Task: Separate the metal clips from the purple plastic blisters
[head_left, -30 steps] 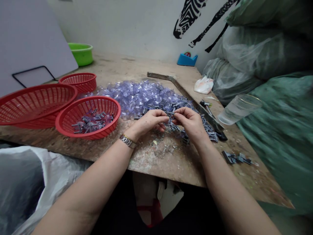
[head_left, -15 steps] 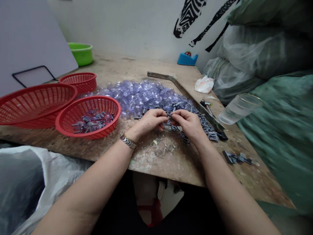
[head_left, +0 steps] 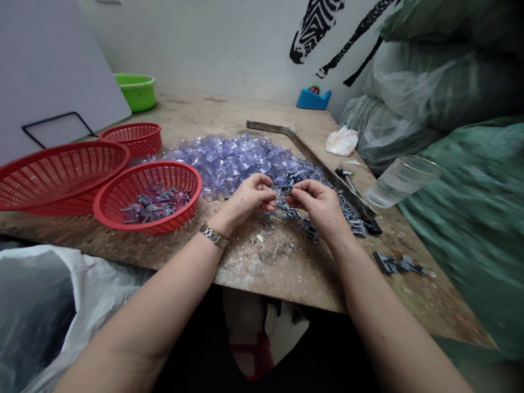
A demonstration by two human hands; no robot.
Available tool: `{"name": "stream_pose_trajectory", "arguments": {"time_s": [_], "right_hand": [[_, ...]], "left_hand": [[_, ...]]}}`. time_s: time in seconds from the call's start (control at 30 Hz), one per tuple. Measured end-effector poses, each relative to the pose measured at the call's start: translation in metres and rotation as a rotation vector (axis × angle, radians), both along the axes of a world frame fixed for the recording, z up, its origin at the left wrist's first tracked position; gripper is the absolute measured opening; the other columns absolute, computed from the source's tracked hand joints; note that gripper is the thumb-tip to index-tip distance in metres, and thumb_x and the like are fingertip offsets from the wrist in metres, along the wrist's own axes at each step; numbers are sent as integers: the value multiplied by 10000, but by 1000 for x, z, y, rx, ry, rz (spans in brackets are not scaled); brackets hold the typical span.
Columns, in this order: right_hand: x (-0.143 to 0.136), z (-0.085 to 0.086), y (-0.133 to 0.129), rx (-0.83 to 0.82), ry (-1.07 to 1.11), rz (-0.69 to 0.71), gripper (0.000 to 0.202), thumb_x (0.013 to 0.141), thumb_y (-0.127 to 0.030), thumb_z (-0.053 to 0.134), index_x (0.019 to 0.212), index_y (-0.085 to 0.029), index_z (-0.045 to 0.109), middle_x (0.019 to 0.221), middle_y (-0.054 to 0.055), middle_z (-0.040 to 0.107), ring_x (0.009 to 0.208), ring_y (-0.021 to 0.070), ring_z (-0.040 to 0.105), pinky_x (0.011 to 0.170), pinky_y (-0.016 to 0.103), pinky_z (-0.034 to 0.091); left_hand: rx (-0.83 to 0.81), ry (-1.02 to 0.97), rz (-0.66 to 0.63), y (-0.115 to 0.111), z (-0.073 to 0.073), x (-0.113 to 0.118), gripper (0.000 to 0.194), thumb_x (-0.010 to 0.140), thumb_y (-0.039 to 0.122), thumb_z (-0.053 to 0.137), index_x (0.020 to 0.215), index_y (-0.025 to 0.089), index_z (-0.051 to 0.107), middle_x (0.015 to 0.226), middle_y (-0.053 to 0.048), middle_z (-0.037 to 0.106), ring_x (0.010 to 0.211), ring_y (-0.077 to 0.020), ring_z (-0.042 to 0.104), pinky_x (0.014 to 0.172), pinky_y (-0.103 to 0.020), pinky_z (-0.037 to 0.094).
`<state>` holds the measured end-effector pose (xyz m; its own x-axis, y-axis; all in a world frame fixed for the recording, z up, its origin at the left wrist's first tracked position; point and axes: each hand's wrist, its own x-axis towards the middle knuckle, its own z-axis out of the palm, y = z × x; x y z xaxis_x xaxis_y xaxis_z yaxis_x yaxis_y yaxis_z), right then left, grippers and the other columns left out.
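My left hand (head_left: 254, 197), with a metal watch on its wrist, has thumb and fingertips pinched together; whatever they hold is too small to make out. A short gap to the right, my right hand (head_left: 318, 203) pinches what looks like a small dark grey plastic piece (head_left: 292, 188), mostly covered by the fingers. Both hands hover over the front of a pile of clear purplish plastic parts (head_left: 229, 158). Many narrow grey plastic pieces (head_left: 352, 218) lie behind and beside the right hand. Left of the hands, a red basket (head_left: 189, 210) holds grey and clear parts.
Two more red baskets (head_left: 53, 164) (head_left: 137, 141) and a green basin (head_left: 141, 93) stand left. A bent metal bar (head_left: 315, 155) borders the pile on the right. Beyond it are a glass (head_left: 395, 183), a white plastic bag (head_left: 341, 141) and a blue tape dispenser (head_left: 314, 99). Scraps litter the table's front.
My hands have drawn slightly apart; earlier their fingertips met around a small grey piece. The baskets and pile look the same.
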<state>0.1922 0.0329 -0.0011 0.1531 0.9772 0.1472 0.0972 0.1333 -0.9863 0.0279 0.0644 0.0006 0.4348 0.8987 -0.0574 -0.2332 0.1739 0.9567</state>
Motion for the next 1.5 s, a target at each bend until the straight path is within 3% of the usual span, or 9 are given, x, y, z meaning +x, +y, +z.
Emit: {"name": "stream_pose_trajectory", "arguments": {"time_s": [0.13, 0.3, 0.73, 1.1, 1.5], "right_hand": [[-3, 1, -1, -5, 35, 9, 218, 610, -344, 751, 686, -208, 599, 626, -30, 621, 616, 140, 635, 669, 312, 565], [-3, 2, -2, 10, 42, -5, 220, 612, -349, 752, 690, -207, 602, 634, -28, 621, 614, 133, 623, 658, 301, 560], [-4, 3, -4, 9, 47, 21, 181, 633, -325, 729, 696, -217, 598, 645, -26, 612, 638, 145, 625, 679, 317, 556], [-6, 4, -4, 58, -28, -36, 158, 640, -331, 694, 679, -214, 595, 638, -30, 586, 588, 116, 551, 595, 270, 506], [-7, 3, -4, 59, 17, -23, 191, 630, -356, 714, 673, -222, 585, 628, -31, 592, 625, 139, 604, 647, 297, 538]], "left_hand": [[-123, -100, -48, 1, 2, -2, 199, 781, 19, 618, 876, 135, 487, 650, 40, 581, 525, -58, 594, 578, -193, 499], [-234, -155, -113, 2, 2, -2, 129, 832, -4, 529, 765, 107, 524, 618, 8, 591, 553, -52, 592, 632, -182, 506], [-250, -187, -200, 0, 4, -7, 122, 814, 1, 546, 739, 97, 555, 689, -16, 632, 688, -99, 670, 836, -291, 552], [-105, -89, -75, -2, 1, -1, 124, 809, 65, 600, 780, 129, 499, 657, 20, 613, 618, -84, 657, 691, -237, 543], [-174, -135, -148, 0, 3, -2, 103, 847, 109, 590, 787, 123, 509, 695, -16, 639, 610, -111, 673, 659, -250, 551]]}}
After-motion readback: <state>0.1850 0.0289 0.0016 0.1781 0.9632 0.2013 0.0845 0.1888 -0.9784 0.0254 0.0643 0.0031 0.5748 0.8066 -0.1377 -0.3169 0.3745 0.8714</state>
